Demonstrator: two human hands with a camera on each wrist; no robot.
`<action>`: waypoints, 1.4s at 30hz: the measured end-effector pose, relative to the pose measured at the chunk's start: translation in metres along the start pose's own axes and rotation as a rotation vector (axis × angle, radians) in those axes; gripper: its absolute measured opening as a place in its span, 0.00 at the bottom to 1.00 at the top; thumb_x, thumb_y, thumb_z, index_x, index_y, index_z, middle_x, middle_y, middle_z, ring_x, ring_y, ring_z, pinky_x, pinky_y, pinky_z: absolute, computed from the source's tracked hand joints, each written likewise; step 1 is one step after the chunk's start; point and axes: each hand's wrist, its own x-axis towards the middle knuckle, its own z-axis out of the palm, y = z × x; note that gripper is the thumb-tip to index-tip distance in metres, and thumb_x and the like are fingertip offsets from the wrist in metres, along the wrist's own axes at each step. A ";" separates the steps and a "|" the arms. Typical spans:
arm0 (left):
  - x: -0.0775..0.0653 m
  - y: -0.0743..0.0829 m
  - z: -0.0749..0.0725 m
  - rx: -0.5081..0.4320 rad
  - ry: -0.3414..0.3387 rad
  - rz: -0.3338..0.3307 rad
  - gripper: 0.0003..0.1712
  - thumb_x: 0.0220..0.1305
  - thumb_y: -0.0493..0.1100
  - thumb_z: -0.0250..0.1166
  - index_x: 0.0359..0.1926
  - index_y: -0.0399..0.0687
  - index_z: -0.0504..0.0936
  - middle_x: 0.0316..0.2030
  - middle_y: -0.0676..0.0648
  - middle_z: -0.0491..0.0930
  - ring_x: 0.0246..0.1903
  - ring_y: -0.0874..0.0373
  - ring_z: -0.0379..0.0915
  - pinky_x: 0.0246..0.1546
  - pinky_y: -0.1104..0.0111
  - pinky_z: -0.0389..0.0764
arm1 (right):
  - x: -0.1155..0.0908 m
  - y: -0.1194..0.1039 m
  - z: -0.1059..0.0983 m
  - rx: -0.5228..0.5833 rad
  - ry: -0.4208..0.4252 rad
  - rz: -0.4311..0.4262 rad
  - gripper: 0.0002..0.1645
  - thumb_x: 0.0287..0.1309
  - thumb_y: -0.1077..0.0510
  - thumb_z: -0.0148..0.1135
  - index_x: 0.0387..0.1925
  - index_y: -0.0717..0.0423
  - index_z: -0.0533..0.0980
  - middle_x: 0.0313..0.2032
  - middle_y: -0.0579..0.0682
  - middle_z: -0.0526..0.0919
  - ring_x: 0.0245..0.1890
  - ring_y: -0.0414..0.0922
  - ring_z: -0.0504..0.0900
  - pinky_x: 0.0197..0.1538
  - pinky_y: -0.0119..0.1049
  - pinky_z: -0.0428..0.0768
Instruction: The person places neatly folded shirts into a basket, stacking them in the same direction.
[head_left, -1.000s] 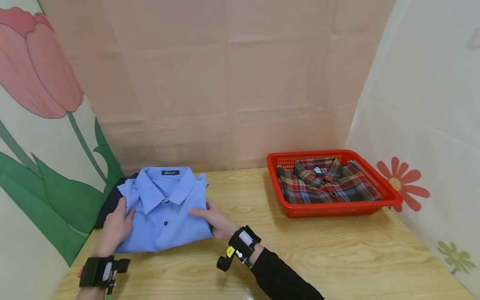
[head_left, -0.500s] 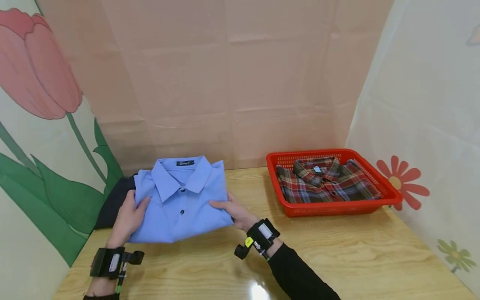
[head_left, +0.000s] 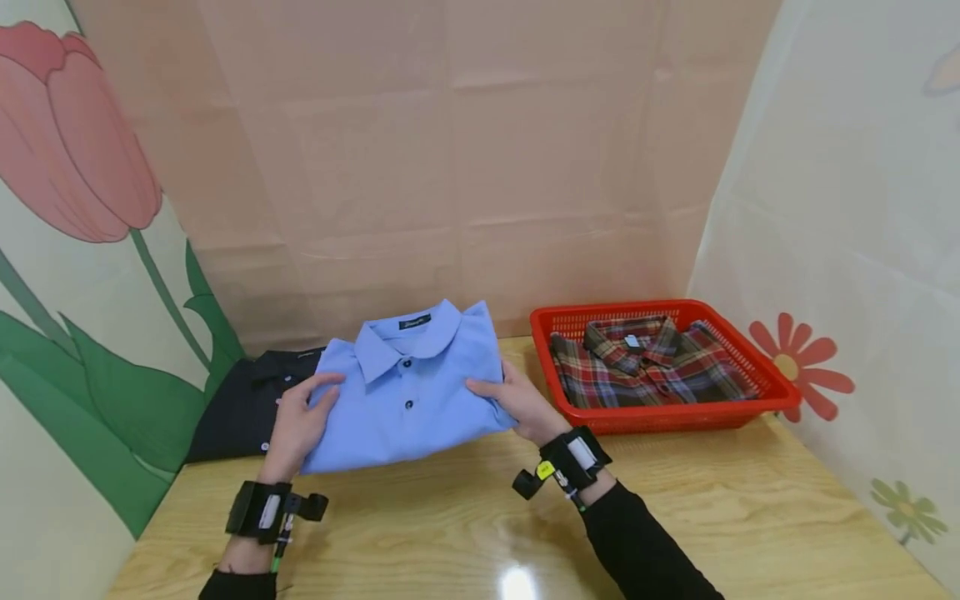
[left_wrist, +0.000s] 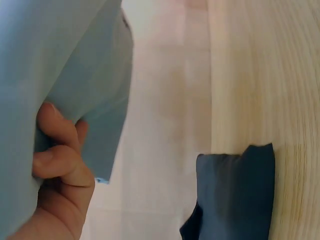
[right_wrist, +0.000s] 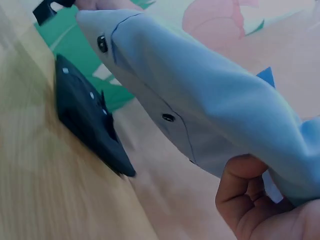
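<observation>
A folded light-blue button-up shirt is held up off the table, collar toward the back, tilted a little. My left hand grips its left edge, and in the left wrist view the curled fingers tuck into the blue cloth. At the opposite edge my right hand pinches the shirt, thumb on top; the right wrist view shows its thumb against the fabric. A folded black shirt lies on the table just left of the blue one, partly hidden behind it and my left hand.
A red plastic basket stands at the back right, with a folded plaid shirt inside. The wooden table runs up to a beige back wall, with flower-printed sheets at both sides.
Both hands have carried the blue shirt to the right, slightly up and back. More of the black shirt now shows on the left. The basket stays put.
</observation>
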 end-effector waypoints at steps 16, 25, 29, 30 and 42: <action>0.005 0.024 0.040 0.055 -0.009 0.221 0.40 0.58 0.52 0.72 0.69 0.50 0.69 0.67 0.38 0.68 0.65 0.39 0.65 0.62 0.42 0.68 | -0.025 -0.013 -0.047 -0.053 0.154 0.014 0.38 0.59 0.46 0.68 0.66 0.55 0.65 0.59 0.58 0.74 0.52 0.49 0.81 0.53 0.44 0.82; 0.006 0.036 0.060 0.012 -0.067 0.239 0.48 0.53 0.53 0.75 0.72 0.52 0.63 0.69 0.39 0.65 0.66 0.39 0.64 0.62 0.42 0.68 | -0.032 -0.019 -0.073 -0.064 0.117 0.036 0.43 0.63 0.42 0.63 0.73 0.47 0.57 0.65 0.57 0.69 0.60 0.53 0.76 0.56 0.46 0.80; 0.007 0.043 0.068 -0.009 -0.050 0.267 0.48 0.54 0.51 0.75 0.72 0.53 0.63 0.69 0.40 0.65 0.67 0.40 0.63 0.63 0.42 0.66 | -0.038 -0.022 -0.082 -0.041 0.046 0.067 0.48 0.64 0.42 0.62 0.77 0.39 0.48 0.70 0.55 0.61 0.65 0.56 0.69 0.59 0.47 0.76; 0.008 0.045 0.070 -0.011 -0.046 0.275 0.48 0.54 0.51 0.75 0.73 0.53 0.63 0.69 0.40 0.65 0.67 0.40 0.63 0.63 0.42 0.66 | -0.039 -0.022 -0.084 -0.033 0.025 0.074 0.49 0.64 0.43 0.62 0.77 0.38 0.46 0.71 0.55 0.60 0.65 0.56 0.67 0.60 0.48 0.75; 0.017 0.068 0.090 -0.065 -0.037 0.321 0.45 0.57 0.47 0.73 0.73 0.54 0.63 0.71 0.41 0.61 0.69 0.42 0.59 0.65 0.41 0.64 | -0.050 -0.034 -0.108 -0.144 0.035 0.026 0.53 0.64 0.54 0.63 0.78 0.40 0.41 0.72 0.58 0.53 0.65 0.61 0.65 0.62 0.52 0.74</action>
